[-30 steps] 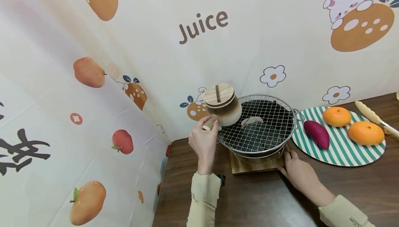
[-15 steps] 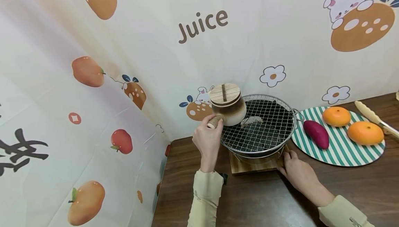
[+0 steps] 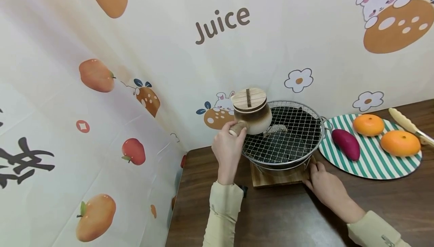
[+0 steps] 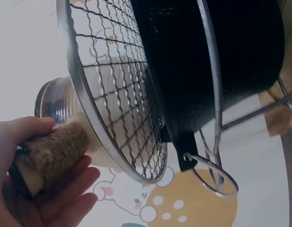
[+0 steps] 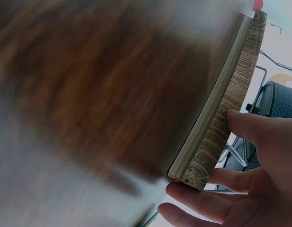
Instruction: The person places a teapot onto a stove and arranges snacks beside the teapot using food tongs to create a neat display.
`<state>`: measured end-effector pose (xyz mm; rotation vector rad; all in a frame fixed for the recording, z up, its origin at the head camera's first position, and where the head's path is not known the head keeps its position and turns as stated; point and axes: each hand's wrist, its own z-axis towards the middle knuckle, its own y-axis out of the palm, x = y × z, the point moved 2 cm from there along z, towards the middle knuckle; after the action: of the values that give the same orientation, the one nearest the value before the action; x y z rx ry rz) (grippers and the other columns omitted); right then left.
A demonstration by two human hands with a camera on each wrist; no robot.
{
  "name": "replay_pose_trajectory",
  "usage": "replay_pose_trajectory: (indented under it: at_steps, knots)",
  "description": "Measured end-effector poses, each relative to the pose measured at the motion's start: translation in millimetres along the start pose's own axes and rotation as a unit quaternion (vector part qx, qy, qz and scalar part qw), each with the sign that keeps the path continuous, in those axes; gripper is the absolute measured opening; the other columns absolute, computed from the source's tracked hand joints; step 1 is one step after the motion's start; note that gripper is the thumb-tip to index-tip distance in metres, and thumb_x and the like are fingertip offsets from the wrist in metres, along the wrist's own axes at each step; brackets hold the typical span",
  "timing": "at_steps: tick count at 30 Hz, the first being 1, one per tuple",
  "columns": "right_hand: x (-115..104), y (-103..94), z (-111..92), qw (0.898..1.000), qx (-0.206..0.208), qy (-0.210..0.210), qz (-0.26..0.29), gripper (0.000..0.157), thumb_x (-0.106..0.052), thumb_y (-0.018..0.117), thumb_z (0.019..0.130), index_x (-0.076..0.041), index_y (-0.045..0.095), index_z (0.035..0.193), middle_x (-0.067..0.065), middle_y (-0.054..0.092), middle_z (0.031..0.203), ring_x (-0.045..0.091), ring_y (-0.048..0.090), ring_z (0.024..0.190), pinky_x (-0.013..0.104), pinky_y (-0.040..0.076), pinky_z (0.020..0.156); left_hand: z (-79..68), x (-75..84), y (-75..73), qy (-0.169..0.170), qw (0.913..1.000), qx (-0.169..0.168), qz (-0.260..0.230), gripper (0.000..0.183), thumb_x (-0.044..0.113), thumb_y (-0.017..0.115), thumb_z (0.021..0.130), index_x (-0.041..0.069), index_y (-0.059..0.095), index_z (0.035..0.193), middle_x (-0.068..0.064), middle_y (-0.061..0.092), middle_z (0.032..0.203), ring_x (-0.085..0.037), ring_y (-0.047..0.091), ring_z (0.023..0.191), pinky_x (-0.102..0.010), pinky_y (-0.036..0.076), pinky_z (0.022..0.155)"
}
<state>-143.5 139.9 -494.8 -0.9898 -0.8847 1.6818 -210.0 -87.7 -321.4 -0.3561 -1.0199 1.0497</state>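
Note:
My left hand [image 3: 228, 158] holds the rope-wrapped side handle [image 3: 239, 127] of a small teapot [image 3: 259, 123], brown above and cream below. A round wooden lid [image 3: 249, 99] with a dark bar sits on it. The teapot is over the left part of the wire mesh [image 3: 295, 141] of a round black grill; whether it touches the mesh I cannot tell. Under the grill lies a square wooden board [image 3: 271, 180]. My right hand [image 3: 327, 188] grips its near right corner; in the right wrist view the thumb and fingers lie on either side of the board [image 5: 231, 90].
To the right, a green-and-white striped oval mat [image 3: 369, 166] bears a purple sweet potato [image 3: 346, 144] and two oranges [image 3: 400, 143]. Tongs [image 3: 403, 120] with cream tips lie at its far right. A printed cloth wall [image 3: 162, 51] stands behind and at left.
My left hand has carried the teapot a little to the right, farther over the mesh. The right hand stays at the board's corner.

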Motion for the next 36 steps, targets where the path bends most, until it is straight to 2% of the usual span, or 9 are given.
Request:
replay_pose_trajectory:
  at_steps: [4, 9, 12, 14, 17, 20, 28, 32, 36]
  knots:
    - [0.0, -0.2, -0.3, 1.000, 0.005, -0.005, -0.006, 0.065, -0.025, 0.080, 0.074, 0.020, 0.054, 0.112, 0.033, 0.054, 0.099, 0.017, 0.044, 0.038, 0.033, 0.042, 0.036, -0.3, -2.9, -0.7, 0.017, 0.9995, -0.022, -0.014, 0.047, 0.040, 0.074, 0.081, 0.018, 0.065, 0.121, -0.005, 0.059, 0.054, -0.013, 0.043, 0.042, -0.025, 0.026, 0.040]
    - [0.4, -0.1, -1.8, 0.999, 0.027, -0.018, -0.014, 0.065, -0.024, 0.081, 0.072, 0.020, 0.056, 0.112, 0.034, 0.056, 0.099, 0.015, 0.041, 0.035, 0.032, 0.041, 0.035, -4.1, -11.1, 0.9, 0.033, 0.9971, -0.049, -0.048, 0.064, 0.037, 0.076, 0.081, 0.014, 0.051, 0.136, -0.009, 0.065, 0.069, -0.013, 0.052, 0.050, -0.026, 0.033, 0.044]
    - [1.0, 0.7, -1.7, 0.999, 0.036, -0.022, -0.015, 0.065, -0.024, 0.082, 0.071, 0.019, 0.056, 0.112, 0.034, 0.057, 0.100, 0.015, 0.041, 0.035, 0.032, 0.041, 0.035, -6.5, -16.3, 2.3, 0.030, 0.9950, -0.062, -0.072, 0.070, 0.036, 0.076, 0.081, 0.014, 0.045, 0.140, -0.013, 0.070, 0.085, -0.020, 0.064, 0.066, -0.032, 0.045, 0.053]
    - [1.1, 1.1, -1.6, 0.999, 0.033, -0.020, -0.013, 0.064, -0.024, 0.081, 0.072, 0.019, 0.056, 0.111, 0.034, 0.057, 0.100, 0.016, 0.041, 0.035, 0.032, 0.041, 0.035, -8.2, -19.4, 2.8, 0.028, 0.9924, -0.073, -0.095, 0.074, 0.036, 0.076, 0.081, 0.014, 0.042, 0.143, -0.014, 0.071, 0.100, -0.025, 0.069, 0.083, -0.039, 0.052, 0.065]
    - [0.8, 1.2, -1.4, 1.000, 0.021, -0.013, -0.006, 0.063, -0.024, 0.080, 0.073, 0.019, 0.056, 0.111, 0.034, 0.056, 0.100, 0.017, 0.043, 0.036, 0.034, 0.042, 0.036, -11.8, -23.5, 2.5, 0.024, 0.9876, -0.086, -0.129, 0.076, 0.035, 0.075, 0.082, 0.013, 0.038, 0.145, -0.014, 0.061, 0.128, -0.028, 0.063, 0.112, -0.046, 0.053, 0.087]
    - [0.1, 0.5, -1.1, 1.000, 0.011, -0.006, 0.000, 0.061, -0.024, 0.080, 0.073, 0.019, 0.055, 0.109, 0.034, 0.055, 0.099, 0.018, 0.044, 0.037, 0.035, 0.043, 0.036, -17.0, -27.4, 0.4, 0.020, 0.9851, -0.094, -0.143, 0.077, 0.035, 0.073, 0.084, 0.011, 0.035, 0.147, -0.013, 0.050, 0.141, -0.028, 0.054, 0.124, -0.047, 0.048, 0.097]
    - [-1.4, -1.7, -0.7, 1.000, 0.017, -0.011, 0.003, 0.059, -0.023, 0.081, 0.072, 0.019, 0.054, 0.104, 0.033, 0.054, 0.096, 0.018, 0.044, 0.037, 0.034, 0.043, 0.036, -39.2, -46.2, -4.5, -0.010, 0.9805, -0.115, -0.159, 0.082, 0.027, 0.068, 0.089, 0.005, 0.022, 0.152, -0.015, 0.036, 0.149, -0.028, 0.049, 0.125, -0.045, 0.048, 0.097]
    - [-0.6, -2.0, -0.7, 0.999, 0.033, -0.016, -0.002, 0.059, -0.022, 0.082, 0.070, 0.018, 0.055, 0.103, 0.032, 0.054, 0.094, 0.017, 0.042, 0.035, 0.034, 0.042, 0.035, -55.8, -62.1, 1.8, -0.033, 0.9779, -0.134, -0.157, 0.085, 0.024, 0.065, 0.091, 0.004, 0.012, 0.154, -0.018, 0.028, 0.154, -0.031, 0.045, 0.131, -0.048, 0.046, 0.099]
    - [-0.2, -2.1, -0.6, 0.999, 0.039, -0.016, -0.001, 0.059, -0.022, 0.082, 0.069, 0.018, 0.055, 0.103, 0.031, 0.054, 0.094, 0.018, 0.042, 0.036, 0.034, 0.041, 0.035, -71.6, -77.6, 12.6, -0.053, 0.9754, -0.160, -0.142, 0.084, 0.026, 0.063, 0.091, 0.006, 0.013, 0.154, -0.017, 0.028, 0.154, -0.031, 0.043, 0.134, -0.049, 0.045, 0.101]
